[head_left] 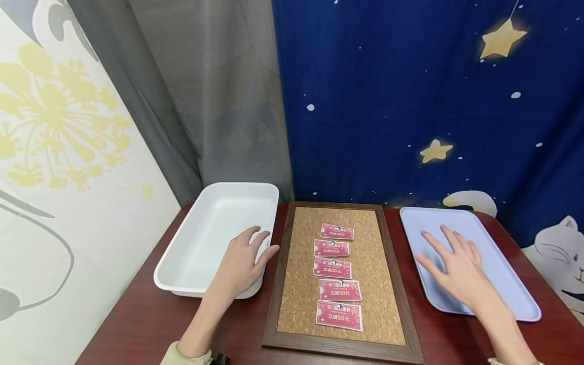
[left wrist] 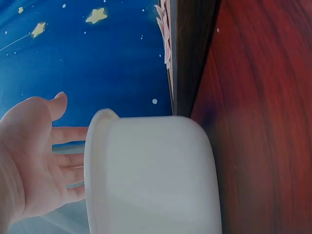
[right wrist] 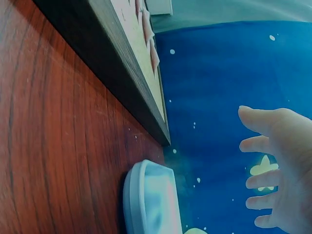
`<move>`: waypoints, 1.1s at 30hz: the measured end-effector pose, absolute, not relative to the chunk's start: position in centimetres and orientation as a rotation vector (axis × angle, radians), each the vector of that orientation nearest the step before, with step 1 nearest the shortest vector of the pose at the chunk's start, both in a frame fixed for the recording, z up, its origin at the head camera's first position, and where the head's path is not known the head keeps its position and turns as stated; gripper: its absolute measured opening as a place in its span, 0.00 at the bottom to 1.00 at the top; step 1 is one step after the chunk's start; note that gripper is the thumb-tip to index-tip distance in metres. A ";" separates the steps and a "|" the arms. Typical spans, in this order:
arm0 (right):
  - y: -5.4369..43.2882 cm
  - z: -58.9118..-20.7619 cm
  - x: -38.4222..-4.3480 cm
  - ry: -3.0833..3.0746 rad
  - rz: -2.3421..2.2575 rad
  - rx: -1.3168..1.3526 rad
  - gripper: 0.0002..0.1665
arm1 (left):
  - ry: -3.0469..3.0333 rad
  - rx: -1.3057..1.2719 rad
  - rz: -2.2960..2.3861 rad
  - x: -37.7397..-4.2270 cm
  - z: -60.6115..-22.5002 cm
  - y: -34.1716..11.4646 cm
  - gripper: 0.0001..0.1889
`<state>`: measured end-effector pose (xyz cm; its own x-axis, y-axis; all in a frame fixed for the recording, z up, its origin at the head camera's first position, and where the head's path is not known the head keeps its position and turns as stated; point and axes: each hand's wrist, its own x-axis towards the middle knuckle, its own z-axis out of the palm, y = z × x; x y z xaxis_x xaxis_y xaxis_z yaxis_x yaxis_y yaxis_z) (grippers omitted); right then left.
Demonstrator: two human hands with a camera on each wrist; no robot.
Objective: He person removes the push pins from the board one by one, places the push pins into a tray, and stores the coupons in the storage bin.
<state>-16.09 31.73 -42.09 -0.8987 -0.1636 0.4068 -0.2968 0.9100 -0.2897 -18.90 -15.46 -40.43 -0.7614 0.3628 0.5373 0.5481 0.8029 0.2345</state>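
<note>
- The left hand (head_left: pixel 243 258) was above the white tub (head_left: pixel 205 233), its fingers loosely spread and a wide gap beside the thumb; whether it touched the rim could not be told.
- The right hand (head_left: pixel 458 266) hovered over the pale blue tray (head_left: pixel 488 253), fingers spread wide.
- Between the hands, 5 pink coupons (head_left: pixel 335 268) with white edges stood in a column, near to far, on a cork board (head_left: pixel 378 304).
- Each coupon had a small shiny pin (head_left: pixel 339 282) at its upper edge; the wrist views showed the paper bowing off the cork.
- Their lower line read "立减50元", the "50" in yellow; the upper line, partly covered by the pin, began "无门"; the smaller print was unreadable.
- A brown frame (head_left: pixel 395 274) edged the board.
- The dark red table (head_left: pixel 141 314) lay underneath, a starry blue curtain (head_left: pixel 365 101) at the far side.
</note>
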 end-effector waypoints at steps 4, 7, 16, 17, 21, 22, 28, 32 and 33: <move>31.1 -42.1 -16.1 -2.699 0.502 0.362 0.35 | -2.532 -0.697 -0.526 -18.5 -40.5 -14.6 0.22; 30.6 -42.1 -16.0 -2.712 0.517 0.372 0.36 | -2.560 -0.710 -0.546 -18.1 -40.5 -14.0 0.21; 29.1 -42.4 -15.8 -2.693 0.555 0.453 0.35 | -2.585 -0.782 -0.579 -17.5 -40.9 -12.3 0.17; 28.9 -42.4 -15.8 -2.693 0.555 0.463 0.35 | -2.583 -0.796 -0.580 -17.5 -41.0 -12.1 0.17; 28.1 -42.5 -15.6 -2.701 0.554 0.488 0.35 | -2.578 -0.843 -0.589 -17.5 -41.4 -11.5 0.16; 27.9 -42.5 -15.5 -2.702 0.553 0.493 0.35 | -2.578 -0.850 -0.593 -17.5 -41.5 -11.3 0.16; 26.5 -42.6 -15.2 -2.704 0.584 0.523 0.34 | -2.635 -0.871 -0.653 -17.3 -41.8 -10.6 0.15; 25.7 -42.7 -15.1 -2.707 0.618 0.535 0.34 | -2.681 -0.886 -0.682 -17.1 -41.9 -10.0 0.15; 25.5 -42.7 -15.0 -2.713 0.625 0.538 0.34 | -2.687 -0.892 -0.685 -17.1 -41.9 -9.9 0.15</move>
<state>-15.03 25.47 -42.74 -0.8834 -0.2883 0.3696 -0.4209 0.8349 -0.3547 -17.09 -9.89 -41.94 -0.7885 0.5045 0.3517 0.6113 0.7055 0.3585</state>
